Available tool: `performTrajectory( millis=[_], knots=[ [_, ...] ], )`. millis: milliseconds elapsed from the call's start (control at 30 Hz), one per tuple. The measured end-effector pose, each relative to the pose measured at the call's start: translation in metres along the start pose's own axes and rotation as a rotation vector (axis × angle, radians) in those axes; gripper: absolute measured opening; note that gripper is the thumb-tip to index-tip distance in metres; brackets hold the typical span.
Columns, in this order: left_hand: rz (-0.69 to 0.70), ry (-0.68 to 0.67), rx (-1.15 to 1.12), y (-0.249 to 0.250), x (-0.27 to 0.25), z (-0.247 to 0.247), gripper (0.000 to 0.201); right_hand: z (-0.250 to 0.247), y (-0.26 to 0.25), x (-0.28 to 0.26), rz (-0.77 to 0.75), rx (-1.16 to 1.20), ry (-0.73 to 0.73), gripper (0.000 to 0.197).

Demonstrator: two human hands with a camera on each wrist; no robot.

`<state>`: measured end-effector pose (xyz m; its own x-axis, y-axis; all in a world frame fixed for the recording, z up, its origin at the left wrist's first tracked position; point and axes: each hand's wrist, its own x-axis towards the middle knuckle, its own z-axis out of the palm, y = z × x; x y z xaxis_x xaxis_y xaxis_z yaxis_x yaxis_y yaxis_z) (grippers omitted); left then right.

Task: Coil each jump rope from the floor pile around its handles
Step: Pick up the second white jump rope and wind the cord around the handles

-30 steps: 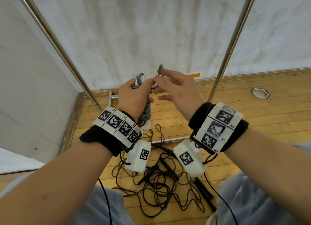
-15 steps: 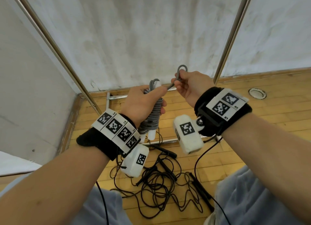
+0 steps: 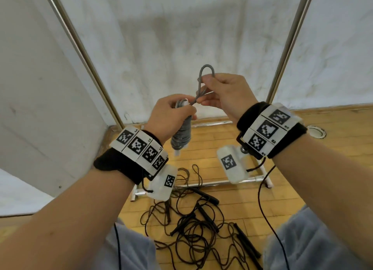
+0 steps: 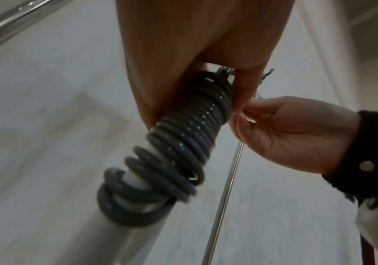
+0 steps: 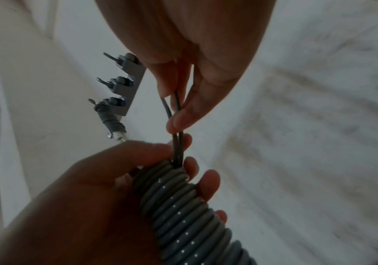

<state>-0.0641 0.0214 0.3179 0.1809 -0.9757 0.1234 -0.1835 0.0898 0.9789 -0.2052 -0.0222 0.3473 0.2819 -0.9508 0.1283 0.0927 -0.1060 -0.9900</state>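
My left hand (image 3: 169,116) grips the grey jump rope (image 3: 181,134), already wound tight around its white handles, held upright at chest height. My right hand (image 3: 224,94) pinches the last doubled loop (image 3: 204,76) between thumb and fingers. Compared with 0.5 s ago, that loop has swung from out at the right to stand above the bundle's top, so I judge this coil nearly done (only the tail left). On the floor, the black rope pile (image 3: 197,229) lies untouched.
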Motion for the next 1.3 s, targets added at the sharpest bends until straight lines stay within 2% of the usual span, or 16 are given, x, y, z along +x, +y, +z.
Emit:
performTrajectory(
  millis=[67,300,400,533,633,800,900,1033,1167,1300],
  knots=[
    [0.065,0.043,0.033,0.025,0.003,-0.006,0.005,0.007,-0.023,0.004,-0.073,-0.019,-0.017,0.012],
    [0.342,0.172,0.165,0.114,0.019,-0.029,0.005,0.028,-0.115,0.020,-0.321,-0.079,0.028,0.014],
    [0.400,0.195,0.173,0.146,0.029,-0.037,0.012,0.035,-0.149,0.030,-0.395,-0.166,0.073,0.013],
    [0.447,0.349,0.155,0.184,0.045,-0.053,0.014,0.045,-0.183,0.045,-0.449,-0.129,0.089,0.011],
    [0.489,0.449,0.156,0.210,0.059,-0.068,0.014,0.060,-0.208,0.058,-0.475,-0.111,0.087,0.009],
    [0.537,0.641,0.166,0.247,0.085,-0.097,0.011,0.090,-0.250,0.086,-0.514,-0.141,0.053,0.020],
    [0.545,0.708,0.177,0.263,0.100,-0.116,0.014,0.109,-0.272,0.104,-0.529,-0.166,0.025,0.026],
    [0.554,0.759,0.285,0.283,0.118,-0.134,0.024,0.129,-0.293,0.129,-0.505,-0.100,0.016,0.030],
    [0.568,0.767,0.465,0.300,0.133,-0.139,0.019,0.134,-0.301,0.152,-0.446,-0.089,0.045,0.032],
    [0.515,0.750,0.663,0.300,0.144,-0.139,0.018,0.127,-0.294,0.161,-0.365,-0.127,0.046,0.030]
  ],
)
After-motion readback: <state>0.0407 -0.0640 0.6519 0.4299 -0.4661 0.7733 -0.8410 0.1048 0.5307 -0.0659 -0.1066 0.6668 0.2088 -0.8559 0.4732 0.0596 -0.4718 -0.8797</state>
